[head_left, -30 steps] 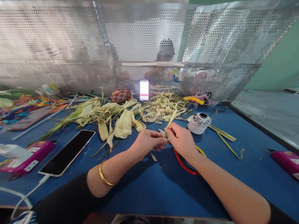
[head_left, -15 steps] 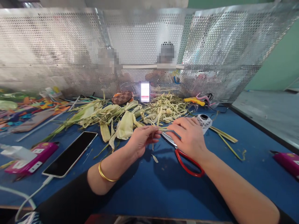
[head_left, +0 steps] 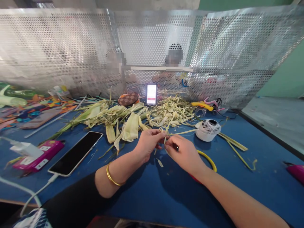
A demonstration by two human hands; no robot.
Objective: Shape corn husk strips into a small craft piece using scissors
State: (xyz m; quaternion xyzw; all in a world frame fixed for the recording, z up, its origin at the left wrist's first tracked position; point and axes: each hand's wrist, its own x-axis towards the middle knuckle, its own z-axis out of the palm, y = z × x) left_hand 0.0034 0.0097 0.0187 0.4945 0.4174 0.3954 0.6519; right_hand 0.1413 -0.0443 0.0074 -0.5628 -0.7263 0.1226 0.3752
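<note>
In front of me, my left hand (head_left: 148,142) is closed in a pinch on a thin pale corn husk strip (head_left: 182,132); a small loop stands up at its fingertips. Close beside it, my right hand (head_left: 181,152) pinches the strip too, with its fingers curled. One length of the strip runs right toward a white thread spool (head_left: 205,134). Under my right hand lie scissors (head_left: 211,161), their yellow and red handles partly showing and the blades hidden. Just beyond my hands are broad corn husks (head_left: 131,128) and a heap of shredded husk (head_left: 174,110).
A phone (head_left: 77,153) on a charging cable and a magenta power strip (head_left: 45,155) lie at left. Husk stalks (head_left: 234,142) rest at right. Behind stand a lit phone (head_left: 151,94), a checked pouch (head_left: 128,99) and a perforated metal screen (head_left: 147,38), with people beyond.
My right hand has drawn closer to my left and curled into a pinch, uncovering the thread spool. The scissors' blades are now hidden and a yellow handle shows. The view has shifted slightly left.
</note>
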